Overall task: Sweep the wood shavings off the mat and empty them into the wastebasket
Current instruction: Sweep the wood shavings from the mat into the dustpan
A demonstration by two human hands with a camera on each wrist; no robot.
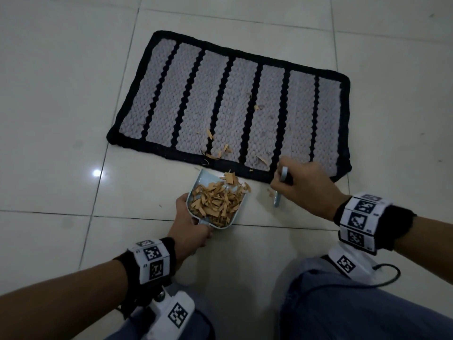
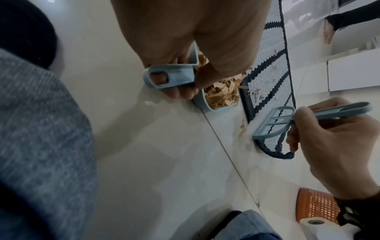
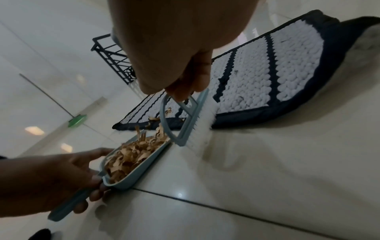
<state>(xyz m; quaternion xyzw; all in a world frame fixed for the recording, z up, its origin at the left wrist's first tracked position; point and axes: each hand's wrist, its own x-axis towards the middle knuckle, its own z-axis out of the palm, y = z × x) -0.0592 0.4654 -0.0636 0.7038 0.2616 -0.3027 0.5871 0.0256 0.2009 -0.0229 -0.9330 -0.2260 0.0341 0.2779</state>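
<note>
Hands grip dustpan (image 1: 215, 204) and brush (image 2: 273, 123); orange basket (image 2: 316, 206) and black rack (image 3: 115, 56) nearby.

The left hand (image 1: 190, 227) holds a pale blue dustpan (image 1: 215, 200) of tan wood shavings (image 1: 215, 201). Beyond the right hand (image 1: 306, 186), the mat (image 1: 228, 104) is grey with black stripes and border.

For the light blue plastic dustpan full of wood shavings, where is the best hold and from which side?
Take the light blue plastic dustpan by its flat rear handle, from the near side, as the left hand does now. Its open mouth faces the striped mat, so a rear grip keeps the wood shavings in.
</note>
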